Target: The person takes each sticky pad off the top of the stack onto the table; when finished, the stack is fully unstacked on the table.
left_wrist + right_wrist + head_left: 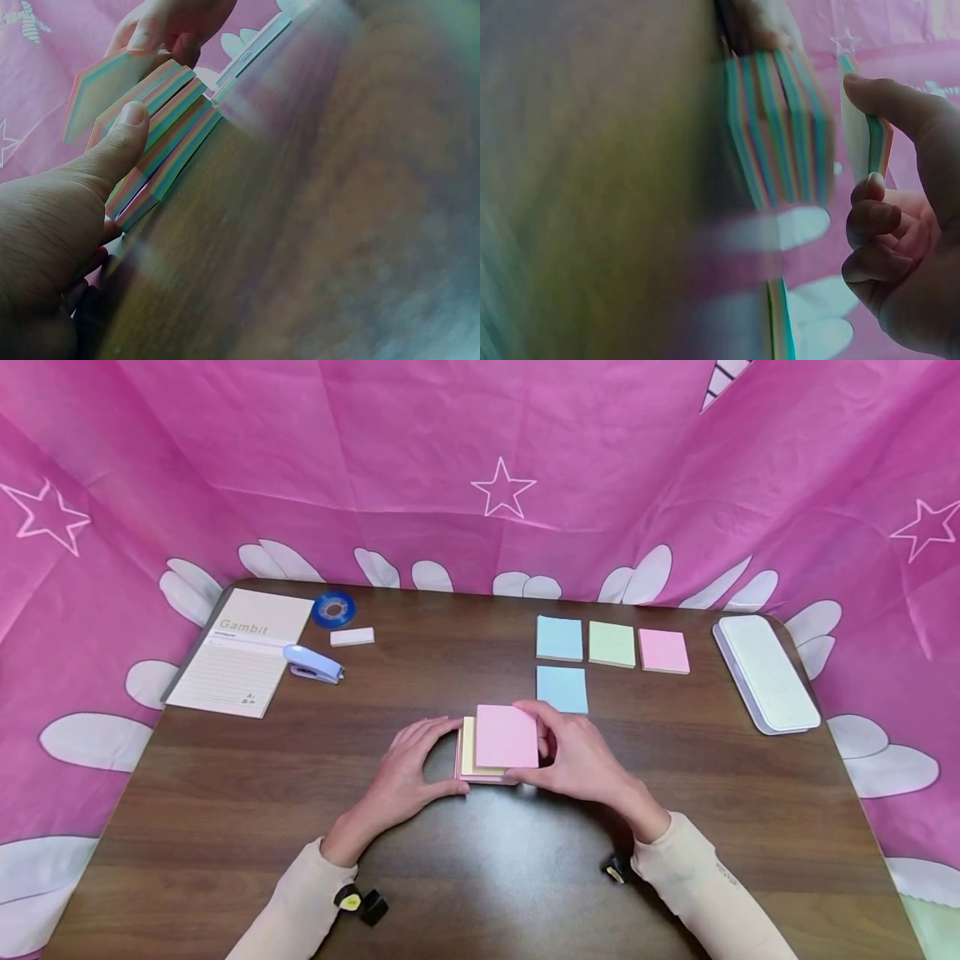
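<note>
A pink sticky note pad point(507, 737) is pinched between the thumb and fingers of my right hand point(583, 758). It overlaps the stack of sticky note pads point(468, 750) in the head view, and the right wrist view shows a gap between the held pad point(877, 142) and the stack point(780, 131). The stack's top pad is yellow, with striped multicoloured edges below. My left hand point(405, 777) grips the stack at its left side; its thumb point(124, 142) presses on the near side, the fingers mostly hidden behind.
Beyond the hands lie a blue pad point(562, 690) and a row of blue point(558, 637), green point(611, 643) and pink point(663, 650) pads. A white case point(768, 672) is at right. At left are a notebook point(240, 652), stapler point(313, 663), eraser point(352, 637) and blue tape roll point(333, 609).
</note>
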`<state>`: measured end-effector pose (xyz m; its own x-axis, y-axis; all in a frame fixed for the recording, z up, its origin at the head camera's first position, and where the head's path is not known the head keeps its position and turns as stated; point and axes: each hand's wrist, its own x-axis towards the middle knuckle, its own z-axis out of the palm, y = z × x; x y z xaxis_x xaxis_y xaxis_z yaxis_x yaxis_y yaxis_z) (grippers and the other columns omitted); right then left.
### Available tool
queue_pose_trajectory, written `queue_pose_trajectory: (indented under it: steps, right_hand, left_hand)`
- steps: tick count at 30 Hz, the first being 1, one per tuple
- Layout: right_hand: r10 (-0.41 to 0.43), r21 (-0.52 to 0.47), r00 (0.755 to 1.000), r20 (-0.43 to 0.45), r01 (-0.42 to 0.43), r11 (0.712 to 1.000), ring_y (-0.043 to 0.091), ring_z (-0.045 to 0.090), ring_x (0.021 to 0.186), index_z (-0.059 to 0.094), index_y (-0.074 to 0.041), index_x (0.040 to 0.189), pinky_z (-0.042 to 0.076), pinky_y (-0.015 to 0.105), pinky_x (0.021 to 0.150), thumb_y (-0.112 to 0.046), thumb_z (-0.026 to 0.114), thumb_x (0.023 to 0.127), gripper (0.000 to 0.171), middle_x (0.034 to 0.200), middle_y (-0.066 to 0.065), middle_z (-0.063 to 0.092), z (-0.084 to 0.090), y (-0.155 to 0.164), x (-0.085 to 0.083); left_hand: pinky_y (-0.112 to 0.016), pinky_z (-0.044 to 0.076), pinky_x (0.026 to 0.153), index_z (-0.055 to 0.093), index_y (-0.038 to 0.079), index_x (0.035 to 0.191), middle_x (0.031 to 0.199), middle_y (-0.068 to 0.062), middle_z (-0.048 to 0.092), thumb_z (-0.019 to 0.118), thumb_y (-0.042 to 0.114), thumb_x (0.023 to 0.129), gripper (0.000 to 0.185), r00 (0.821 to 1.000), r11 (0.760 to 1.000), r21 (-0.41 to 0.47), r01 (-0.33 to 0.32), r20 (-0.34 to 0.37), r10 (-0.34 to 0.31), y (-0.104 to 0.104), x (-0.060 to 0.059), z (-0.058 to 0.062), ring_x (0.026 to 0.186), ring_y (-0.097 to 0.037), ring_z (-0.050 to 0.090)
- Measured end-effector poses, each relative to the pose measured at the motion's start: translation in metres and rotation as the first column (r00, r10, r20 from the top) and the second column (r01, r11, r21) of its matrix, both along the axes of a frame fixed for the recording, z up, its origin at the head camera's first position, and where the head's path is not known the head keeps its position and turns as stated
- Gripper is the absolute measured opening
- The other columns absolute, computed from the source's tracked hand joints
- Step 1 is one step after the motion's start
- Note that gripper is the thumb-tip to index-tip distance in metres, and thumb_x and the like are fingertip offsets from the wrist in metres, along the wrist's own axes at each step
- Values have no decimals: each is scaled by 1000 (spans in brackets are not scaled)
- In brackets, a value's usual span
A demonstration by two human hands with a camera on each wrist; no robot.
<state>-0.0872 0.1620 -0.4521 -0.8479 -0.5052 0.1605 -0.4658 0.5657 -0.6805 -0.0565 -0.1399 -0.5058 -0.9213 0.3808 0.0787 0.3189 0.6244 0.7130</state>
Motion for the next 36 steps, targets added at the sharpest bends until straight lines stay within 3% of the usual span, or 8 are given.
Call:
queue_pose_trajectory:
  steps: [11, 20, 28, 36]
  right_hand:
    - [-92, -38, 995, -27, 91, 995, 12, 54, 73, 63, -10, 149, 43, 29, 64, -23, 104, 75, 85, 81, -5, 59, 6, 52, -18]
    - [-131, -38, 990, -44, 129, 991, 13, 54, 73, 64, -9, 148, 42, 24, 64, -16, 104, 76, 83, 81, -2, 59, -6, 100, -32]
    - [-152, 21, 988, -3, 152, 988, 15, 52, 73, 63, -7, 150, 41, 22, 64, -16, 102, 81, 81, 81, 1, 57, -18, 133, -45]
    - [-199, 125, 980, -22, 200, 972, 14, 53, 71, 64, -5, 148, 43, 26, 65, -22, 102, 81, 80, 79, 0, 58, -24, 150, -50]
  left_hand:
    - [-69, 32, 127, 55, 20, 164, 166, -11, 55, 97, 47, 86, 92, 1000, 1000, -12, -10, 19, 11, 0, 1, 0, 156, -38, 46]
    - [-68, 31, 127, 54, 20, 164, 165, -11, 56, 98, 46, 85, 93, 1000, 1000, -3, -4, -18, 4, -1, 1, -4, 156, -38, 46]
    - [-69, 31, 127, 54, 20, 164, 165, -11, 56, 97, 45, 86, 93, 1000, 1000, 3, -2, -12, 2, -1, 1, -4, 156, -38, 45]
    - [-66, 31, 128, 55, 18, 163, 163, -11, 58, 98, 44, 85, 93, 1000, 1000, -7, -4, -14, 4, 1, 0, -1, 155, -37, 47]
